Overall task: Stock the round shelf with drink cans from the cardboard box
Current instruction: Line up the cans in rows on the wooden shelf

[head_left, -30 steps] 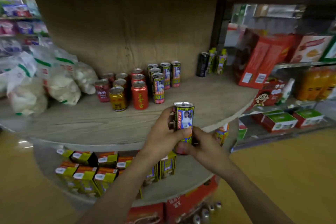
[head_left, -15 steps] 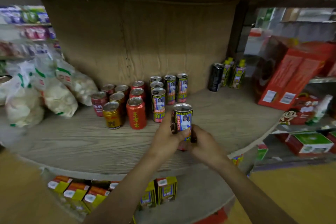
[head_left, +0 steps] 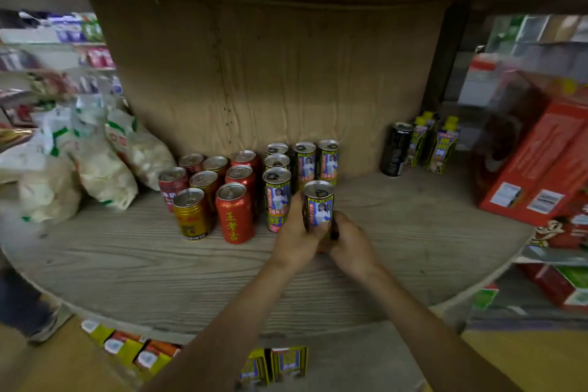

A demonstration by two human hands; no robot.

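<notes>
A drink can (head_left: 319, 205) with a blue and yellow label stands upright over the round wooden shelf (head_left: 127, 267), just right of the front can of the same kind (head_left: 276, 197). My left hand (head_left: 294, 239) grips its left side and my right hand (head_left: 350, 242) grips its lower right side. The can's base is hidden behind my fingers, so I cannot tell whether it touches the shelf. Several matching cans (head_left: 327, 161) stand in rows behind it. The cardboard box is out of view.
Red cans (head_left: 234, 212) and gold cans (head_left: 191, 213) stand left of the blue-label cans. White snack bags (head_left: 95, 165) lie far left. A black can (head_left: 396, 148), yellow-capped pouches (head_left: 440, 143) and red cartons (head_left: 537, 165) sit right. Drink cartons (head_left: 273, 366) fill the lower tier.
Both hands have carried the can forward and down over the shelf, from in front of its edge to a spot beside the front row of matching cans. The camera moved closer.
</notes>
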